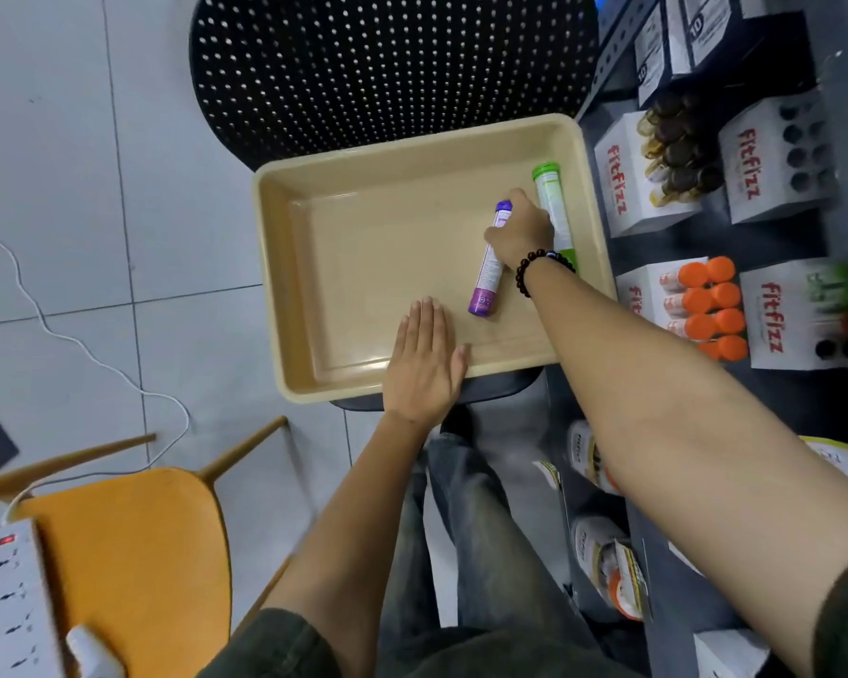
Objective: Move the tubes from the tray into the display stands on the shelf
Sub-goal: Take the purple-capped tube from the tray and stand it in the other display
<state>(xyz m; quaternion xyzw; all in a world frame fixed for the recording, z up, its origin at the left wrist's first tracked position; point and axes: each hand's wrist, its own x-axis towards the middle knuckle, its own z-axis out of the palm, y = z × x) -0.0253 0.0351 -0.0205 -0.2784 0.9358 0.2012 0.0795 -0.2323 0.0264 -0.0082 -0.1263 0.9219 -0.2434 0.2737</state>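
A beige tray point(314, 266) rests on a black perforated chair. Two tubes lie in its right part: a purple tube point(486, 281) and a green-capped tube point(551, 208) by the right wall. My right hand point(522, 230) is down between them, with its fingers curled over the upper part of the purple tube; the grip itself is hidden. My left hand point(424, 362) lies flat and open on the tray's near rim. White "fitfizz" display stands point(764, 168) sit on the grey shelf to the right; one stand point(652, 291) holds orange-capped tubes.
A stand point(622, 178) with dark-capped tubes and another stand point(784, 315) with a few green tubes share the shelf. An orange chair point(133, 555), a white power strip point(6, 594) and a white cable point(69, 335) are at the left on the tiled floor.
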